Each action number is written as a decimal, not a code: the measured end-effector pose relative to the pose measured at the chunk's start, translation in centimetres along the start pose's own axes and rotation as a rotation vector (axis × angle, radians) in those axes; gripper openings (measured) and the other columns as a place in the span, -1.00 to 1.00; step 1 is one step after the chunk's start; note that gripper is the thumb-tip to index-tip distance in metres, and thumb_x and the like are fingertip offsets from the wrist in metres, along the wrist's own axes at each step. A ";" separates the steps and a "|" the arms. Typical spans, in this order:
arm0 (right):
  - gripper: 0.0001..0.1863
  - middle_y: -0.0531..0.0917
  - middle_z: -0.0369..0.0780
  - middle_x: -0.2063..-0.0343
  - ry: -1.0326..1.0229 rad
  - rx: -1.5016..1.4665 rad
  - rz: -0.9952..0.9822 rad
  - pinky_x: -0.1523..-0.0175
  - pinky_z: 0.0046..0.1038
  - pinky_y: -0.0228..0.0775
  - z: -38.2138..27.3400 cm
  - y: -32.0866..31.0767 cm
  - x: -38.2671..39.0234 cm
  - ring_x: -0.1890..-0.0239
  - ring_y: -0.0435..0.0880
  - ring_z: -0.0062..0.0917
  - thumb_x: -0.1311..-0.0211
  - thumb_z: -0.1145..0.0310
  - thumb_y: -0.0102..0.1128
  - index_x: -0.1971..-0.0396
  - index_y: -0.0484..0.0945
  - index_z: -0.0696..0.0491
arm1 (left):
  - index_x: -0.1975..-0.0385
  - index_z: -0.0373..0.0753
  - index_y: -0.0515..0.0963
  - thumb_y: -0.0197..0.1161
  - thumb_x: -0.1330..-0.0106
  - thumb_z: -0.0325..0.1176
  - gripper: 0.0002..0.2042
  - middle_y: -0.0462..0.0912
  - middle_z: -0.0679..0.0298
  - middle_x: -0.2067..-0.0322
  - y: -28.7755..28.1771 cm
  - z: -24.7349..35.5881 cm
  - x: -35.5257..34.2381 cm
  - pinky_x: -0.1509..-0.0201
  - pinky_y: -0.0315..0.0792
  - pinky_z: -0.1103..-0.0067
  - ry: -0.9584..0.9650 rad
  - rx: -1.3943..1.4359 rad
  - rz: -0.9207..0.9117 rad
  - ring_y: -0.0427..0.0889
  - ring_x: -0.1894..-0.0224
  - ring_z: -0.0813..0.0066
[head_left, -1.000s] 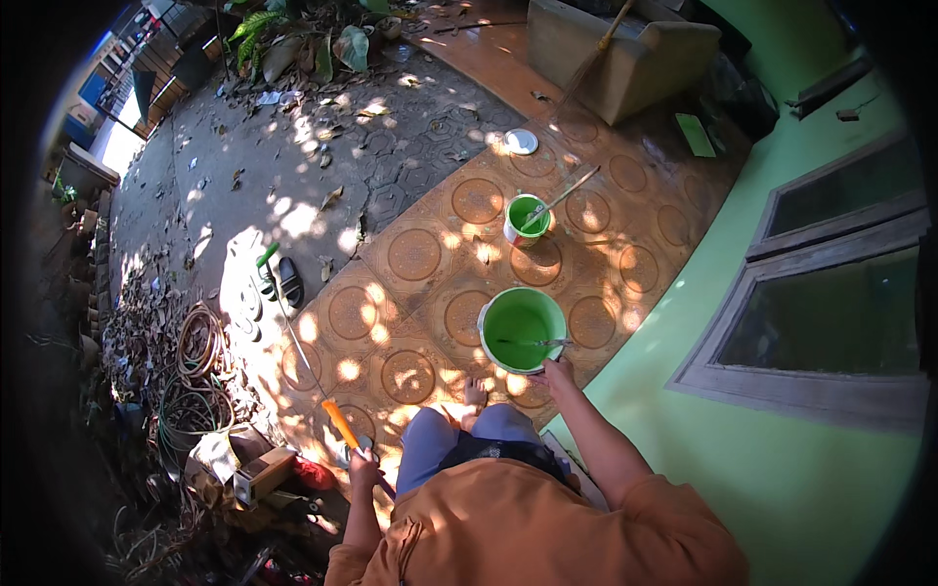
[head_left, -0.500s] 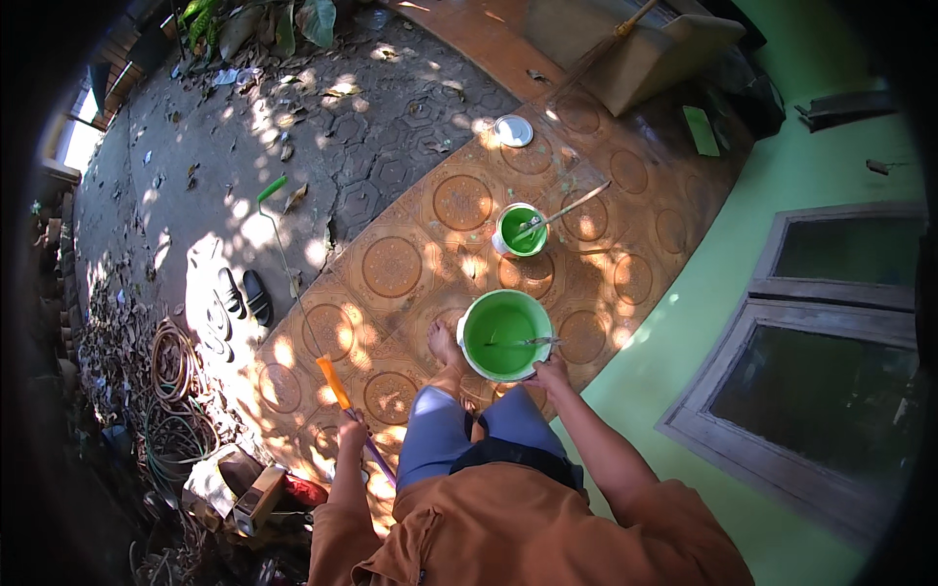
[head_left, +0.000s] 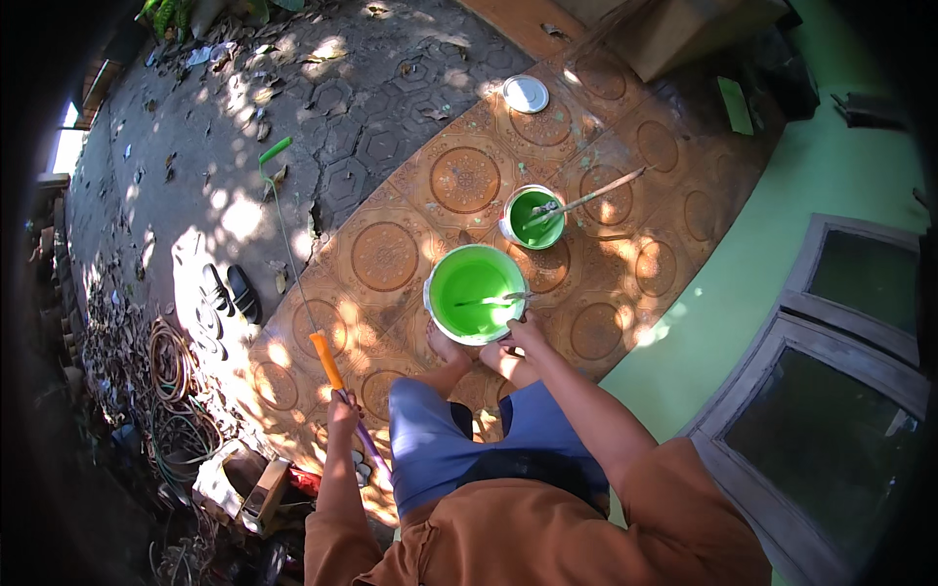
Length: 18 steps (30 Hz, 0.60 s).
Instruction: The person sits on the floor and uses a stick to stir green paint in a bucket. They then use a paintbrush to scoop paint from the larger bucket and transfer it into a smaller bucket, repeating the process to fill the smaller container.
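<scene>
Nearest us, our left hand (head_left: 342, 408) is closed around the orange-handled pole (head_left: 327, 361) of a long paint roller, its thin shaft running out to a green roller head (head_left: 275, 150) lying on the grey paving. Our right hand (head_left: 524, 334) grips the near rim of the large green bucket (head_left: 476, 294) of green paint, standing on the patterned tile floor (head_left: 464, 181) just beyond our bare feet (head_left: 451, 350). Beyond it: a smaller paint can (head_left: 533, 218) with a stirring stick (head_left: 596, 193); farther, a round lid (head_left: 526, 94). Sandals (head_left: 227, 293) lie at the tiles' left edge.
</scene>
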State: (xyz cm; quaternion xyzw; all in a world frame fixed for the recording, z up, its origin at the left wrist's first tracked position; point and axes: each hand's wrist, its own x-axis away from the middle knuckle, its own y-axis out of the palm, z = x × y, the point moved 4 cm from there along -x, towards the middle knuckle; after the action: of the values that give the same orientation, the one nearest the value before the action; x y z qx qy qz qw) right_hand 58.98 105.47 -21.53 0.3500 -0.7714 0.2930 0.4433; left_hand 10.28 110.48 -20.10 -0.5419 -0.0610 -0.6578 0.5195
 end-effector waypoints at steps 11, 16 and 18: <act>-0.51 0.54 -0.02 -0.03 -0.113 0.006 -0.119 0.28 -0.27 0.77 0.6 5.7 -16.8 0.11 0.70 -0.19 -0.30 0.58 0.05 -0.23 0.28 0.23 | 0.05 -0.33 0.42 0.14 -0.41 -0.19 -0.68 0.63 0.13 0.53 1.8 -1.0 -10.8 0.49 0.56 0.43 -0.099 -0.091 0.143 0.69 0.56 0.35; -0.57 0.55 0.00 0.00 -0.122 -0.032 -0.163 0.26 -0.25 0.78 -1.1 8.2 -21.2 0.16 0.72 -0.21 -0.28 0.58 0.03 -0.16 0.33 0.27 | 0.05 -0.31 0.47 0.18 -0.39 -0.18 -0.67 0.65 0.11 0.48 4.6 -1.2 -15.3 0.35 0.58 0.45 0.008 -0.273 0.177 0.69 0.47 0.36; -0.57 0.57 0.02 0.03 -0.139 -0.072 -0.172 0.22 -0.26 0.78 -0.6 8.8 -23.5 0.16 0.73 -0.20 -0.28 0.57 0.05 -0.15 0.34 0.29 | 0.07 -0.32 0.50 0.13 -0.43 -0.13 -0.66 0.67 0.14 0.41 6.2 -5.3 -19.3 0.27 0.57 0.47 0.137 -0.304 0.201 0.68 0.39 0.38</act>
State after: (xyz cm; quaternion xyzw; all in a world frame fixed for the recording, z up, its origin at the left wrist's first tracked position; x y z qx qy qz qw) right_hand 60.73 117.62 -43.44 0.4184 -0.7773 0.2011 0.4247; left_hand 9.01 116.13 -40.25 -0.5714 0.1289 -0.6397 0.4976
